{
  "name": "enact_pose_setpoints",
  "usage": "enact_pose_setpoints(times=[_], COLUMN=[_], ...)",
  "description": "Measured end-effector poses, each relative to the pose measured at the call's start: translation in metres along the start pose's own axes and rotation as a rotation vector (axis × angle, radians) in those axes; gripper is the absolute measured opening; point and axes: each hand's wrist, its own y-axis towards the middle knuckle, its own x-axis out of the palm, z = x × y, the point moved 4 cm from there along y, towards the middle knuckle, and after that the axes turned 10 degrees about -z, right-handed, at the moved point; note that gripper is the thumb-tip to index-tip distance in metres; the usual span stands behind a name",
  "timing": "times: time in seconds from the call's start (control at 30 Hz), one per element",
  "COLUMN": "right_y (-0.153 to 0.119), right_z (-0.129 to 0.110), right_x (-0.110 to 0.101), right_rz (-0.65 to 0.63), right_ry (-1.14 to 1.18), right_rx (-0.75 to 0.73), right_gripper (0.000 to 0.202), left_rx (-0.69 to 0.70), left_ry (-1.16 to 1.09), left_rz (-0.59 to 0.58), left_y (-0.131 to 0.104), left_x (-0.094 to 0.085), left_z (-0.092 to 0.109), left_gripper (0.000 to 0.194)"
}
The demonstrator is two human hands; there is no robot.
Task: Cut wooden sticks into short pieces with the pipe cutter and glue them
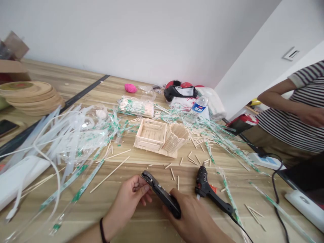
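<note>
My right hand point(191, 214) is wrapped round a black multi-tool point(163, 195) with metal rivets, its far end tilted up and to the left. My left hand point(126, 199) is closed by that far end, thumb against fingers; anything pinched there is hidden. Beyond both hands sits a small model made of wooden sticks point(154, 147), with a square railed box on its left and a curved stick wall on its right. A black glue gun point(206, 189) lies right of my right hand, nozzle pointing away. Short cut sticks point(172, 173) are scattered between the model and my hands.
Clear glue sticks and torn wrappers point(76, 128) heap up on the left. Behind the model are a pack of sticks point(135, 107) and a plastic bottle point(198, 109). Black cable point(274, 189) trails along the right. A person in a striped shirt point(301, 111) stands there.
</note>
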Motion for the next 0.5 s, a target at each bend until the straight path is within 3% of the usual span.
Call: enact_pose_setpoints(times=[0.27,0.5], right_y=[0.002,0.005], right_z=[0.007,0.009], right_x=[0.007,0.014], right_rz=[0.039,0.024], right_ry=[-0.052,-0.033], right_rx=[0.042,0.012], right_gripper=[0.009,0.012], left_rx=[-0.023,-0.045], left_ry=[-0.013,0.037], left_rz=[0.033,0.018], left_y=[0.0,0.002], left_x=[0.002,0.0], left_z=[0.001,-0.003], left_gripper=[0.046,0.039])
